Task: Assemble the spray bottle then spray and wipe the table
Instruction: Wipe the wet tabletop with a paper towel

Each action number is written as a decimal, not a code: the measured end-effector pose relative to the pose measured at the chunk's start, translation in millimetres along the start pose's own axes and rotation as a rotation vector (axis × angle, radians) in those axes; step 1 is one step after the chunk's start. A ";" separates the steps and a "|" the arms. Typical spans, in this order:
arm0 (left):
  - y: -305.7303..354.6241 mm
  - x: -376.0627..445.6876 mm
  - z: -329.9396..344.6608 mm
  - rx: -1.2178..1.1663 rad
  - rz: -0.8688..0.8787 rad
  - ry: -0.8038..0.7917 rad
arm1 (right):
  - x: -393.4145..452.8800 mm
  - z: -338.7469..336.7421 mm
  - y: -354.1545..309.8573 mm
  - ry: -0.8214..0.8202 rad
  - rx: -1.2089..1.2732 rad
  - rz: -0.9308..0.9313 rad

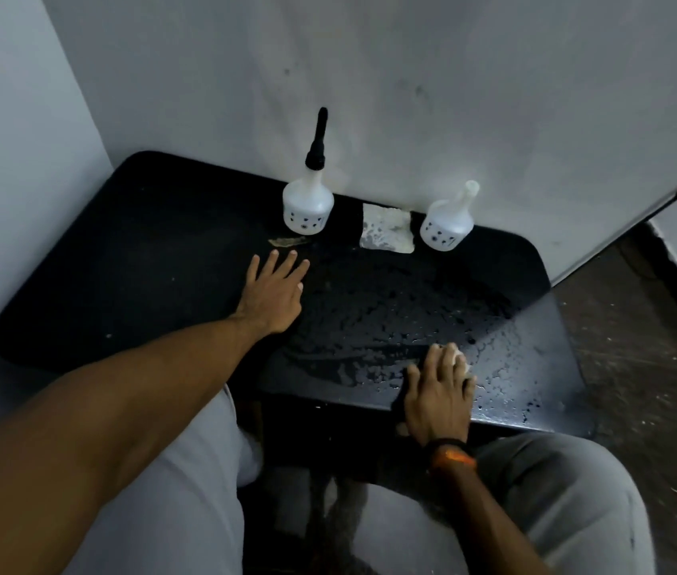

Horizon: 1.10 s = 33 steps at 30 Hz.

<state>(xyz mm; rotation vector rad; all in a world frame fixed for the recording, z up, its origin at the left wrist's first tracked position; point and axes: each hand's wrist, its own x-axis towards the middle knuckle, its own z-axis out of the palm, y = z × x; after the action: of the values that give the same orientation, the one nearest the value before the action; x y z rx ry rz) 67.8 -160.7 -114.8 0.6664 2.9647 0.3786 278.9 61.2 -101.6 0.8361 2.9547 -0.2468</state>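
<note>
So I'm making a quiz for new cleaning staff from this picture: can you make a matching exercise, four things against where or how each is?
Things:
1. white plastic bottle with black nozzle
2. white plastic bottle with no cap
3. left hand
4. right hand

States:
A. pressing a white wipe on the wet near edge of the black table
B. standing open-necked at the wall, right of the white folded cloth
C. flat on the table, fingers spread, holding nothing
D. standing capped at the wall, left of the folded cloth

Pairs: 1-D, 2-B, 3-C, 4-A
</note>
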 end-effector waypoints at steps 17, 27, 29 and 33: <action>42.5 0.2 -19.5 -0.253 -0.070 0.027 | 63.9 -7.7 -23.1 -0.048 0.073 0.003; 51.7 -6.9 -10.0 -0.124 0.020 -0.066 | 2.3 16.5 -75.7 -0.037 0.098 -0.668; 54.5 -8.9 -10.4 -0.111 0.034 -0.067 | -0.7 10.6 -41.0 0.047 0.145 -0.581; 71.4 -25.4 -9.3 -0.109 0.072 -0.072 | 1.8 -6.7 24.9 0.167 0.117 -0.133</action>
<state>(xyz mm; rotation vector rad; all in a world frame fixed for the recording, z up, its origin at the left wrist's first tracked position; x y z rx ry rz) 118.9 -111.2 -86.9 0.7584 2.8350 0.5063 290.3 84.1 -98.5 0.7050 3.1838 -0.3780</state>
